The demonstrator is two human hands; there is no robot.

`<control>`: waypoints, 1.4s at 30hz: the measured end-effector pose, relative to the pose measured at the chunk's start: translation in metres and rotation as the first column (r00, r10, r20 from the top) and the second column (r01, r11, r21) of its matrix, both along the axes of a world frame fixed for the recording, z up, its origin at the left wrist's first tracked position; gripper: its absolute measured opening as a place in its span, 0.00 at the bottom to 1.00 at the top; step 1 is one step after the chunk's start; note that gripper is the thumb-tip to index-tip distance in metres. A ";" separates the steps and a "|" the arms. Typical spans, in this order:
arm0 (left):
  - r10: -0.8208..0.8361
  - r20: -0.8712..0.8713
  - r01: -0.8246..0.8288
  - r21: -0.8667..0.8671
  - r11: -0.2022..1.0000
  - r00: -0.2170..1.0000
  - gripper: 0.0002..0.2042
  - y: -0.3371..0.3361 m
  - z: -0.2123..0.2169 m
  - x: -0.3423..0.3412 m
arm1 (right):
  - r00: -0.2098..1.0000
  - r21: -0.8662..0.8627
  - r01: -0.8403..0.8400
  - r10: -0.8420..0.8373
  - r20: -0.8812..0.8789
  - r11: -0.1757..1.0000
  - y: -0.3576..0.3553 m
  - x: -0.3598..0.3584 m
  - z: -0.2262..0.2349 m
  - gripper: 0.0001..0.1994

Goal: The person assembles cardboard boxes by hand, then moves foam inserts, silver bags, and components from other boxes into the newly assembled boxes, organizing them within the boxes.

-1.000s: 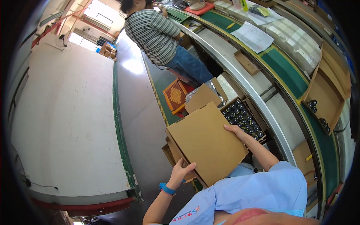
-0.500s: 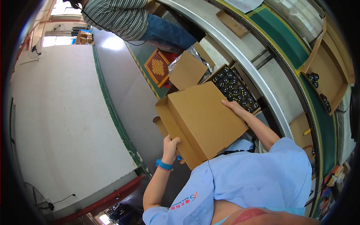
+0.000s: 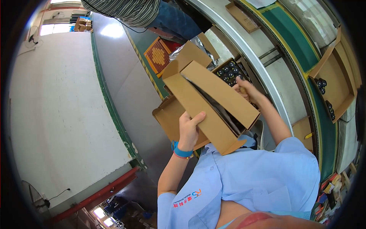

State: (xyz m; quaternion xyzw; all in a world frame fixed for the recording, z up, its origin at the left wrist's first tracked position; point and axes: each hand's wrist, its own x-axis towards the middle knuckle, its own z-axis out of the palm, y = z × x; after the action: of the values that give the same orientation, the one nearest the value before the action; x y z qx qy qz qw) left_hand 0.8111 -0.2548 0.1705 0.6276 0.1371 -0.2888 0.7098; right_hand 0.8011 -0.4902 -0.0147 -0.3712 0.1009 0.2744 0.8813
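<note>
A brown cardboard box (image 3: 225,93) is held tilted in front of my chest. Along its near side runs a long flap (image 3: 207,116) with small end tabs, standing away from the body. Through the gap between them shows a dark, greyish interior that I cannot make out. My left hand (image 3: 190,128) grips the flap with its thumb on top, fingers behind. At the box's far right edge, my right hand (image 3: 248,91) has its thumb raised and its fingers curled, partly hidden by the cardboard. Just beyond lies an open carton of black round parts (image 3: 230,71).
A metal rail (image 3: 263,72) curves past on the right, beside a green conveyor belt (image 3: 291,32). An open tray (image 3: 339,84) there holds several black parts. Ahead stands a co-worker in a striped top (image 3: 126,9), near a wooden beaded mat (image 3: 157,57). A white panel (image 3: 65,103) stands left.
The box has been turned and tipped, so its broad face no longer shows and the flap gap does. My left hand has moved up and right; my right hand has shifted up along the edge.
</note>
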 end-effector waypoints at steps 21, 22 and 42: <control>0.118 0.143 -0.120 0.002 0.993 0.983 0.16 0.103 0.031 -0.009 | 0.987 -0.987 0.162 0.014 0.161 -0.018 -0.026 -0.026 0.037 0.16; 0.128 0.191 -0.138 0.039 0.990 0.973 0.17 0.119 0.025 -0.013 | 0.987 -0.987 0.162 0.021 0.161 -0.014 -0.014 -0.022 0.041 0.16; -0.073 0.210 -0.093 0.685 0.723 0.975 0.28 0.266 -0.208 -0.067 | 0.859 -0.958 0.286 0.445 0.254 -0.004 0.186 0.010 0.020 0.14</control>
State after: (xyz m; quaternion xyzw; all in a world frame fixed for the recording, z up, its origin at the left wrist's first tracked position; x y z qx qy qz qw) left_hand 0.7437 0.0114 -0.0376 0.8742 0.1578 -0.1410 0.4371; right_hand 0.8107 -0.3044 0.0051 -0.9430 0.0097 0.0663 0.3259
